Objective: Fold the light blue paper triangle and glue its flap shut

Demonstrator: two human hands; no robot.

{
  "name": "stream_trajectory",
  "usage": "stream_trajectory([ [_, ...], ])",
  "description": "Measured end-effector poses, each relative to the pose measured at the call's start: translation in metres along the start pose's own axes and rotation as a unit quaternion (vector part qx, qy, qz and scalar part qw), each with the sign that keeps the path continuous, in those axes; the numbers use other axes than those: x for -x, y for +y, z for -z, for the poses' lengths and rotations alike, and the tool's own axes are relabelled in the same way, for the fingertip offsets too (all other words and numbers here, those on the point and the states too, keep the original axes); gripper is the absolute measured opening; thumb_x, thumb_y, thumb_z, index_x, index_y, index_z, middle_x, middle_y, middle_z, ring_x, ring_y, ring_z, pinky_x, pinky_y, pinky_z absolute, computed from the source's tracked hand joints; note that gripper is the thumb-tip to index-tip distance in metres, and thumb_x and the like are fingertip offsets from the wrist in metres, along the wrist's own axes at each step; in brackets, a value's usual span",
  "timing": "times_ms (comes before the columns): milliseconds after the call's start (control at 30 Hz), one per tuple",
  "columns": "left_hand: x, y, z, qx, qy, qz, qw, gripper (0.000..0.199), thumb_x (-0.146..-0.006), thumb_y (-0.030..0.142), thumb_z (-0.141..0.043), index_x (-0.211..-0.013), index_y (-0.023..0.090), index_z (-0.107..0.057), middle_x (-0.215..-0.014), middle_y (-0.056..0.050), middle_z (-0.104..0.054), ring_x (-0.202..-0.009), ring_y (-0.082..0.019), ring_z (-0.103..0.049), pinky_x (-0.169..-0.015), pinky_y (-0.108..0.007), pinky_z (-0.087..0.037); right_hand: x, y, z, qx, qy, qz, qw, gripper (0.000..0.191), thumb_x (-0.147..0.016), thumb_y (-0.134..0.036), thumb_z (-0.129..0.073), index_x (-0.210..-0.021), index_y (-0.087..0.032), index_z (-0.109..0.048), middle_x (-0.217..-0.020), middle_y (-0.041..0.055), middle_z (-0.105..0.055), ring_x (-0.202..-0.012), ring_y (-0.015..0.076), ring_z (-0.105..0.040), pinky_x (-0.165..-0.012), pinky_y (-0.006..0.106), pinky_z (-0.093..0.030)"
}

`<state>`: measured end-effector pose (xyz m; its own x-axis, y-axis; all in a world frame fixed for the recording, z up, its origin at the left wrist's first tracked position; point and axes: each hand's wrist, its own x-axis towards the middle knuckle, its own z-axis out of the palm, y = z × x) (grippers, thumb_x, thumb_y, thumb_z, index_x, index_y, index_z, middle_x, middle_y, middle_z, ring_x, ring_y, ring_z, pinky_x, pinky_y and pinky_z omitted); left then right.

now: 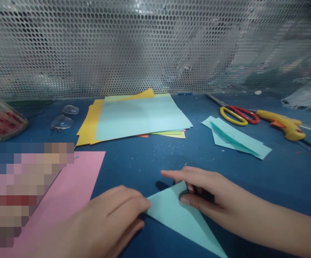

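A light turquoise sheet of paper (176, 215), folded to a triangle, lies at a slant over the near part of the blue table. My left hand (112, 215) pinches its left corner between thumb and fingers. At the upper corner my right hand (206, 190) grips the paper, thumb on the front face and some fingers behind it. The right index finger points out to the left, off the paper. Beyond the right hand lie folded turquoise paper pieces (236, 138). A pink sheet (80, 179) is beside the left hand, partly covered by a pixelated area.
A stack of coloured paper (139, 118) lies at the back middle. Scissors (233, 113) and a yellow glue gun (284, 123) with a cord are at the right. Eyeglasses (62, 122) and a clear container (2, 118) stand left. A perforated metal panel (155, 46) closes the back.
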<state>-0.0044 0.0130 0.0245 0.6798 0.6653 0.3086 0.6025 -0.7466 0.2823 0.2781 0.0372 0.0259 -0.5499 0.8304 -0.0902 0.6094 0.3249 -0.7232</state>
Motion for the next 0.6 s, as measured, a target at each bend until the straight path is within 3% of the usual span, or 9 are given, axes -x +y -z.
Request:
stream_trajectory([
  [133, 0.003, -0.003, -0.002, 0.059, -0.009, 0.049, 0.997, 0.018, -0.103, 0.022, -0.049, -0.111, 0.034, -0.058, -0.1, 0.012, -0.073, -0.084, -0.007, -0.073, -0.079, -0.011, -0.054, -0.003, 0.004, -0.004, 0.002, 0.021, 0.032, 0.999, 0.049, -0.098, -0.015, -0.05, -0.141, -0.033, -0.065, -0.093, 0.0025, -0.071, -0.079, 0.0166, -0.064, -0.077, 0.028, -0.055],
  [300, 0.002, -0.001, 0.001, 0.095, -0.049, 0.094, 0.99, 0.018, -0.099, 0.021, -0.055, -0.107, 0.034, -0.063, -0.093, 0.013, -0.074, -0.076, -0.008, -0.073, -0.07, -0.013, -0.053, -0.004, 0.006, -0.004, -0.014, 0.016, 0.064, 0.998, 0.05, -0.102, -0.011, -0.044, -0.143, -0.032, -0.063, -0.122, 0.0079, -0.072, -0.108, 0.0185, -0.068, -0.092, 0.033, -0.056],
  [433, 0.002, 0.0, 0.0, 0.145, -0.043, 0.127, 0.98, 0.014, -0.095, 0.022, -0.058, -0.096, 0.033, -0.067, -0.085, 0.013, -0.074, -0.069, -0.009, -0.07, -0.064, -0.014, -0.051, 0.0, 0.001, -0.004, -0.004, 0.025, 0.034, 0.999, 0.044, -0.102, -0.028, -0.055, -0.146, -0.032, -0.061, -0.149, 0.0104, -0.058, -0.132, 0.0244, -0.061, -0.109, 0.041, -0.051],
  [500, 0.002, 0.0, -0.001, 0.166, -0.036, 0.142, 0.975, 0.015, -0.092, 0.02, -0.06, -0.094, 0.033, -0.067, -0.083, 0.014, -0.074, -0.066, -0.008, -0.069, -0.062, -0.014, -0.049, 0.002, -0.004, -0.005, 0.013, 0.016, -0.006, 1.0, 0.053, -0.093, -0.037, -0.07, -0.146, -0.032, -0.062, -0.151, 0.0114, -0.055, -0.133, 0.0292, -0.059, -0.109, 0.044, -0.051],
  [600, 0.002, 0.001, -0.001, 0.17, -0.064, 0.178, 0.967, 0.015, -0.087, 0.018, -0.06, -0.087, 0.032, -0.066, -0.072, 0.014, -0.071, -0.058, -0.008, -0.065, -0.054, -0.016, -0.045, 0.007, -0.01, -0.006, 0.014, -0.01, -0.066, 0.998, 0.064, -0.085, -0.031, -0.079, -0.146, -0.033, -0.062, -0.144, 0.0106, -0.058, -0.128, 0.0295, -0.063, -0.107, 0.043, -0.054],
])
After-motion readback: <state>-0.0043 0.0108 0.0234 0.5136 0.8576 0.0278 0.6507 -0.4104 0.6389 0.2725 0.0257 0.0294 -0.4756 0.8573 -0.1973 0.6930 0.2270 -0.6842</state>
